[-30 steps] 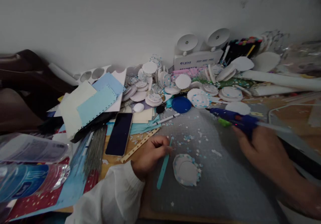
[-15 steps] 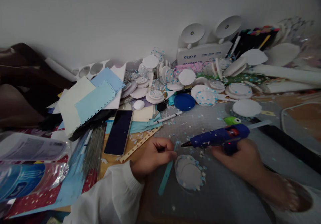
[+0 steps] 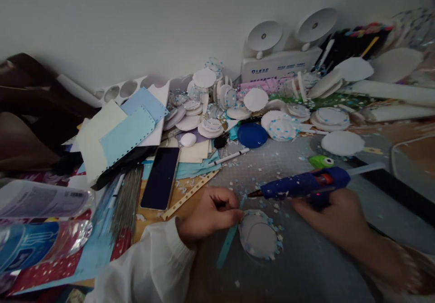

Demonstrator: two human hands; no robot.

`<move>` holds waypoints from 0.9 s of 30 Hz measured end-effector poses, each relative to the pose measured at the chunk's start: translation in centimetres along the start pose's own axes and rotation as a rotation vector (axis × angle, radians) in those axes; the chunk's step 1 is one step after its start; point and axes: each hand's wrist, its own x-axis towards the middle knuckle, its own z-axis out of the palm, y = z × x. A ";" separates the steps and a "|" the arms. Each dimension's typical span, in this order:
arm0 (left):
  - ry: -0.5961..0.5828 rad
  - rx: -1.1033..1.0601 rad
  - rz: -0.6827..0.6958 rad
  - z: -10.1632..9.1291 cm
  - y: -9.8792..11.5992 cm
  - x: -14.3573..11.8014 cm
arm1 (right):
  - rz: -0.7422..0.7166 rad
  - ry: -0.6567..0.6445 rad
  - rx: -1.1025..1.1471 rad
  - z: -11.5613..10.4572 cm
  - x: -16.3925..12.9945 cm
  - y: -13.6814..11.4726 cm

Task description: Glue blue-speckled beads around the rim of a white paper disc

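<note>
- The right hand has its grip closed round the handle of a blue glue gun, which lies nearly level, nozzle pointing left and hovering just above the upper left rim of a white disc.
- The left hand has finger and thumb pinched shut on the top end of a teal strip; the strip runs down and left, just beside the disc's left edge.
- The disc lies flat on the grey cutting mat, edged with pale blue flecks, between the two hands.
- To glue well here, I judge the nozzle should stay low and steady over the strip's end, with a small bead, while the pinch keeps the strip from sliding.
- The left forearm, in a white sleeve, comes in from the lower left; the right forearm reaches in from the lower right, wrist low over the mat.
- Further off on the desk: a dark phone, a blue lid and a green punch.
</note>
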 end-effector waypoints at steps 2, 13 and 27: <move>0.006 0.004 0.008 0.0 0.1 0.0 | -0.013 0.006 -0.007 0.0 0.0 0.0; 0.016 -0.032 0.042 0.3 -0.1 0.0 | -0.012 -0.007 -0.050 0.1 -0.2 0.3; 0.027 -0.050 0.010 0.0 -0.1 0.0 | -0.062 0.137 -0.225 0.8 0.3 2.5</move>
